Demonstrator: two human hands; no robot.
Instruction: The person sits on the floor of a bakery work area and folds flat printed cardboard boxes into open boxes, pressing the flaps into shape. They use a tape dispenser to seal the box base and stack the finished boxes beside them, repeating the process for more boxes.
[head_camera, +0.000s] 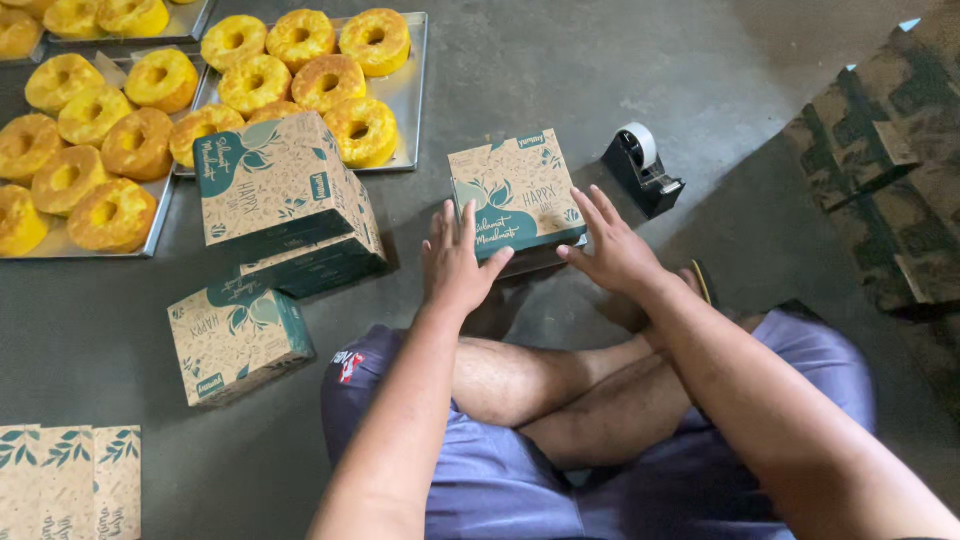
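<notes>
Pressing closed printed box (515, 195) from both sides on floor ahead of your crossed legs: your left hand (455, 265) flat on its near-left side, your right hand (610, 250) flat on its right edge, fingers spread, hands apart. Box contents hidden. Three more closed boxes (275, 190) at left, two stacked. Metal tray (405, 95) behind holds ring cakes (300, 75). Second tray (158, 215) further left also full. Tape dispenser (642, 168) just right of box.
</notes>
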